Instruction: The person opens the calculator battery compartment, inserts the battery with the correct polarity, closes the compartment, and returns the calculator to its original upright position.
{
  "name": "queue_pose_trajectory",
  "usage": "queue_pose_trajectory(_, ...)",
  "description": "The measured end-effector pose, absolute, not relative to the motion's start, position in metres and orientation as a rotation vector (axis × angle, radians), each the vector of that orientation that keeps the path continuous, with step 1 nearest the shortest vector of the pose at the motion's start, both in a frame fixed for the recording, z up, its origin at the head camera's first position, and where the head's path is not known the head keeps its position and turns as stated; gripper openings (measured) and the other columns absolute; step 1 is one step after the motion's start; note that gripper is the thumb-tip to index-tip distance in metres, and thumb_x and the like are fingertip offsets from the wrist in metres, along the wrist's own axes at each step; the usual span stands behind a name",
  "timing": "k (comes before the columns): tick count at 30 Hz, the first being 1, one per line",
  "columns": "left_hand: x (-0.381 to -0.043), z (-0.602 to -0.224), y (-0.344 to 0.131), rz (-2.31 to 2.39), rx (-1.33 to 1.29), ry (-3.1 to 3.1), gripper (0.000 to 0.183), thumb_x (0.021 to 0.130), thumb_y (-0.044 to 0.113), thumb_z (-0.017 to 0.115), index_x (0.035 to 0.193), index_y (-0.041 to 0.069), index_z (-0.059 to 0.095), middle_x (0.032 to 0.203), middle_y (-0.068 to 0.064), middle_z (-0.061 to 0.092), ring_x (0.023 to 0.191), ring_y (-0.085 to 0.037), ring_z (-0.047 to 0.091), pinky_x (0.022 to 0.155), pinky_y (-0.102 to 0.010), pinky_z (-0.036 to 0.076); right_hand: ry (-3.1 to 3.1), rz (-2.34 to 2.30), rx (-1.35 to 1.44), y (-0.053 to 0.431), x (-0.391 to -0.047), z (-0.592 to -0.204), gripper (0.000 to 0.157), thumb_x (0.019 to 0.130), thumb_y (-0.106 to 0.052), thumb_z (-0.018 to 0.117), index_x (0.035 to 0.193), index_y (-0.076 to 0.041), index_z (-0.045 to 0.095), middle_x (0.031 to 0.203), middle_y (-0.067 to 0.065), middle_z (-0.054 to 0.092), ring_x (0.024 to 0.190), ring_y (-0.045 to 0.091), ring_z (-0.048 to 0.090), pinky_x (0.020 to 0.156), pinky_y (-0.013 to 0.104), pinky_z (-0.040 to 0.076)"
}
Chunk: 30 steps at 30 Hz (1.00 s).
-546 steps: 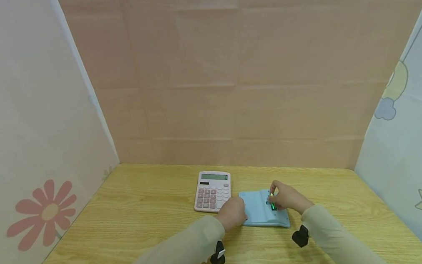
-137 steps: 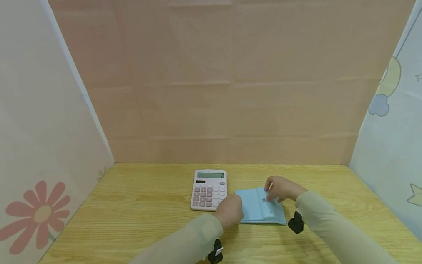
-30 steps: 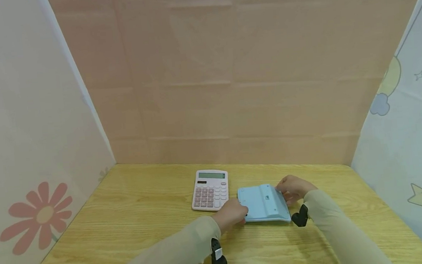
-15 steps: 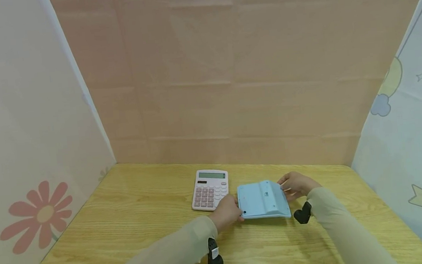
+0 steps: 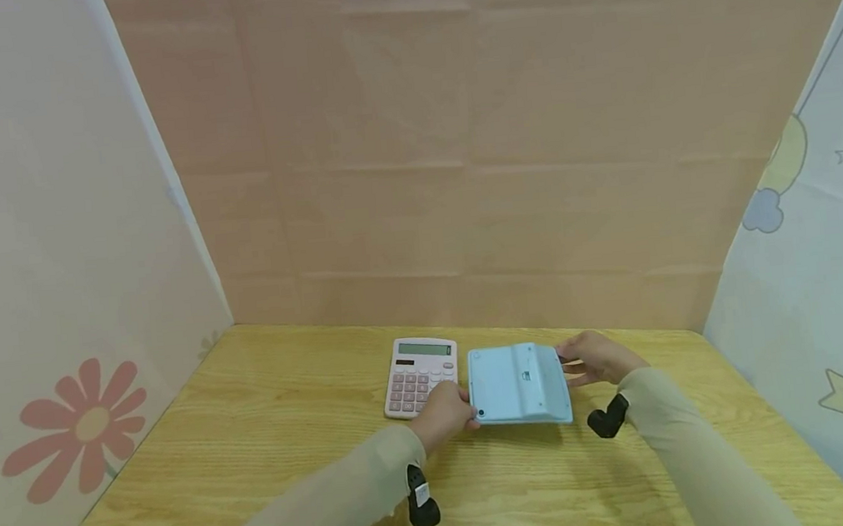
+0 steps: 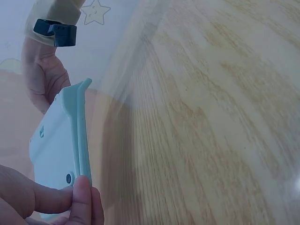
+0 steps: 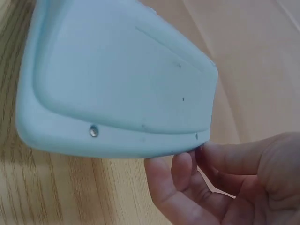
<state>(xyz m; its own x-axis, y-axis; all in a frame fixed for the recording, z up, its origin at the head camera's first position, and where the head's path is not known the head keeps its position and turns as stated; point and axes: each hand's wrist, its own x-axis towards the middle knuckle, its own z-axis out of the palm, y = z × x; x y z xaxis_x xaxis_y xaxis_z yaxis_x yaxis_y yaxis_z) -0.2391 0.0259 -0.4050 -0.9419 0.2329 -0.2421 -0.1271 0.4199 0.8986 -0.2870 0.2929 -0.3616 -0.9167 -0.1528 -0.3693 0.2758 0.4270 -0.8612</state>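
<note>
A light blue calculator (image 5: 498, 386) is held back side up and tilted, raised off the table. Its left edge is pinched by my left hand (image 5: 442, 416); in the left wrist view, the thumb lies beside a black round foot (image 6: 69, 178). My right hand (image 5: 595, 356) grips the opposite edge, with the thumb and fingers (image 7: 161, 178) at the rim in the right wrist view. Screw holes and a small battery cover latch (image 5: 527, 376) show on the back. The keys face down, hidden.
Left of the blue calculator a pink calculator (image 5: 418, 397) lies face up on the wooden table (image 5: 291, 408), partly behind my left hand. Its display (image 5: 425, 349) shows a 0. A tan backdrop (image 5: 413, 172) stands behind the table, with patterned white sheets at both sides.
The right hand earlier held a green battery over the blue calculator's back, then left it and took the right edge. Both hands have since raised and tilted the calculator.
</note>
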Motion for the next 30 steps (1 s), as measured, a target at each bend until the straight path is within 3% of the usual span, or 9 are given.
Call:
queue_pose_trajectory(8, -0.243, -0.402, 0.0224, 1.547, 0.1, 2.32, 0.012, 0.088, -0.004, 0.062, 0.1, -0.009, 0.06, 0.085, -0.011, 0.06, 0.078, -0.022, 0.068, 0.057, -0.02, 0.044, 2.301, -1.492, 0.132, 0.2902, -0.2885, -0.3597, 0.035, 0.103, -0.01, 0.043, 0.129, 0.013, 0.046, 0.092, 0.003, 0.059, 0.08, 0.012, 0.06, 0.079, 0.04, 0.057)
queue_pose_trajectory(17, -0.2467, -0.4006, 0.0221, 1.627, 0.086, 2.293, 0.009, 0.088, -0.006, 0.063, 0.096, -0.006, 0.059, 0.084, -0.01, 0.058, 0.079, -0.024, 0.067, 0.073, -0.034, 0.055, 2.272, -1.55, 0.102, 0.2901, -0.2886, -0.3605, 0.039, 0.104, -0.007, 0.037, 0.137, 0.014, 0.033, 0.098, 0.007, 0.051, 0.085, 0.013, 0.059, 0.089, 0.044, 0.053)
queue_pose_trajectory(21, -0.2457, -0.3976, 0.0228, 1.67, 0.073, 2.277, 0.01, 0.087, -0.008, 0.062, 0.096, -0.006, 0.058, 0.086, -0.01, 0.055, 0.08, -0.025, 0.066, 0.076, -0.035, 0.056, 2.229, -1.621, 0.093, 0.2894, -0.2915, -0.3585, 0.032, 0.104, -0.006, 0.035, 0.13, 0.012, 0.038, 0.092, 0.006, 0.052, 0.085, 0.013, 0.058, 0.091, 0.043, 0.052)
queue_pose_trajectory(30, -0.2458, -0.398, 0.0233, 1.762, 0.137, 2.28, 0.014, 0.086, -0.01, 0.062, 0.098, -0.006, 0.055, 0.087, -0.011, 0.054, 0.085, -0.028, 0.065, 0.078, -0.038, 0.057, 2.259, -1.706, 0.083, 0.2857, -0.2955, -0.3548, 0.032, 0.106, -0.017, 0.034, 0.118, 0.01, 0.047, 0.087, 0.003, 0.053, 0.084, 0.014, 0.057, 0.088, 0.032, 0.054)
